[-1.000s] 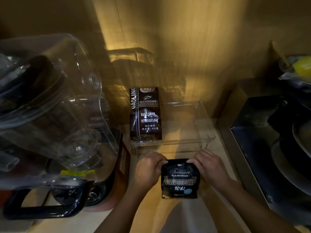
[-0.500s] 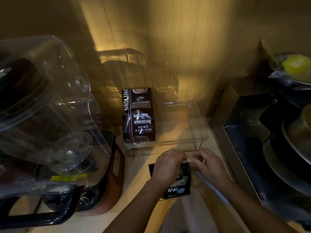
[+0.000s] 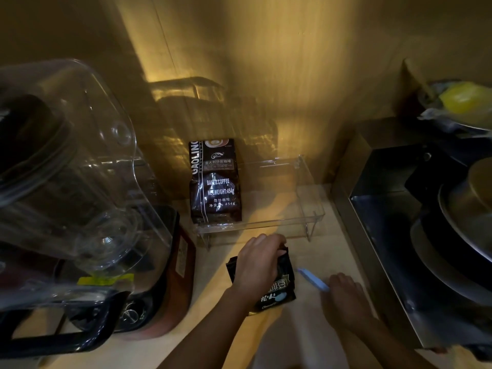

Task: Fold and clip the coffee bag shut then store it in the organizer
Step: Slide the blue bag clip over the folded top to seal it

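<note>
A small black coffee bag (image 3: 282, 292) stands on the wooden counter in front of me. My left hand (image 3: 257, 265) grips its folded top and covers most of the upper half. A light blue clip (image 3: 312, 279) lies on the counter just right of the bag. My right hand (image 3: 343, 294) rests on the clip's near end, fingers curled over it. Behind the bag sits a clear plastic organizer (image 3: 306, 206) with a larger dark coffee bag (image 3: 215, 182) upright in its left side.
A big clear blender jar on a dark base (image 3: 87, 198) fills the left. A metal tray with stacked pots and pans (image 3: 436, 235) stands on the right. A yellow object (image 3: 464, 98) sits in a dish at the upper right. The wall is close behind the organizer.
Both hands held the bag's top a second ago. My right hand has since left the bag and dropped to the blue clip at its right. My left hand keeps the folded top.
</note>
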Demonstrator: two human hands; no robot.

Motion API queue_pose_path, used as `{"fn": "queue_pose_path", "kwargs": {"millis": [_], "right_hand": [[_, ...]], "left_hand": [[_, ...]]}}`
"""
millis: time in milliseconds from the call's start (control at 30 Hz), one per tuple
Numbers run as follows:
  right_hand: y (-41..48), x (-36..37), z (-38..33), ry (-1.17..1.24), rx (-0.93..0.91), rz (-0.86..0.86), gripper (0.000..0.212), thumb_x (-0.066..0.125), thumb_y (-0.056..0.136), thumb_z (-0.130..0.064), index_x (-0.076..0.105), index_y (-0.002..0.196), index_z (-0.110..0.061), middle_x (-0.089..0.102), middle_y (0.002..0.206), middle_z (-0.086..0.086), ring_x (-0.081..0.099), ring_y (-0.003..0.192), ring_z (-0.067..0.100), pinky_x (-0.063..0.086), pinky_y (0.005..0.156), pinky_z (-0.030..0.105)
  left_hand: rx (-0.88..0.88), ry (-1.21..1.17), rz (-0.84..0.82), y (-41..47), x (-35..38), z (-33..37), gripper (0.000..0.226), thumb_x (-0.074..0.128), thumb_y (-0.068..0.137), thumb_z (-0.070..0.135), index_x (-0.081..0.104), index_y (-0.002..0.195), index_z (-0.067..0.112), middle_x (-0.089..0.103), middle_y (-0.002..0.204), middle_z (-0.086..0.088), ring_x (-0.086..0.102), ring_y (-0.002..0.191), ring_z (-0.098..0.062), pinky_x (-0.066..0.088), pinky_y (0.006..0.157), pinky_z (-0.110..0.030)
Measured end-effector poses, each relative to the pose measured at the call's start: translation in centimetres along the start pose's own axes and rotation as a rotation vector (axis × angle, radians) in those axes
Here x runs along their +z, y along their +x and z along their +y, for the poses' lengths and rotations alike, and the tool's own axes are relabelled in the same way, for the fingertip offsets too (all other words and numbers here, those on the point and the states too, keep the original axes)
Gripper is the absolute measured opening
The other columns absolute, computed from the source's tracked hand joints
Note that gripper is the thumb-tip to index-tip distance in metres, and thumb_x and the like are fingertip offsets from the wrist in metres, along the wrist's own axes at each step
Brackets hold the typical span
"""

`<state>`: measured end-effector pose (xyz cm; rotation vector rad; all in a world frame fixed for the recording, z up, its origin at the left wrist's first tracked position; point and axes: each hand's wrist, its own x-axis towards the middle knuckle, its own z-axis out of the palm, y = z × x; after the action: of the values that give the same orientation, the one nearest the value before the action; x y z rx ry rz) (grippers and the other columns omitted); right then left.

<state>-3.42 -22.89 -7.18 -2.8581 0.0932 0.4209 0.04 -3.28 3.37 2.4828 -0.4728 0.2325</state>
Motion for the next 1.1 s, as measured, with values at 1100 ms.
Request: {"fn": "queue_pose_path", "kwargs": {"millis": [1100], "right_hand": [[-0.9,-7.6,-1.7,0.144,-0.596,0.509,0.032,0.046,0.081,-0.039,0.066,0.078,-0.014,0.065,0.061,-0.001,0.057,0.049,0.011,0.038,0.047,0.018]], "left_hand": [[0.016,-0.076,-0.206,0.3,-0.4,-1.0,0.015,0.046,0.094,0.017,0.059,0.092,0.014,0.058,0.094,-0.005,0.047,0.085,-0.018,0.031,0.071,-0.027]]}}
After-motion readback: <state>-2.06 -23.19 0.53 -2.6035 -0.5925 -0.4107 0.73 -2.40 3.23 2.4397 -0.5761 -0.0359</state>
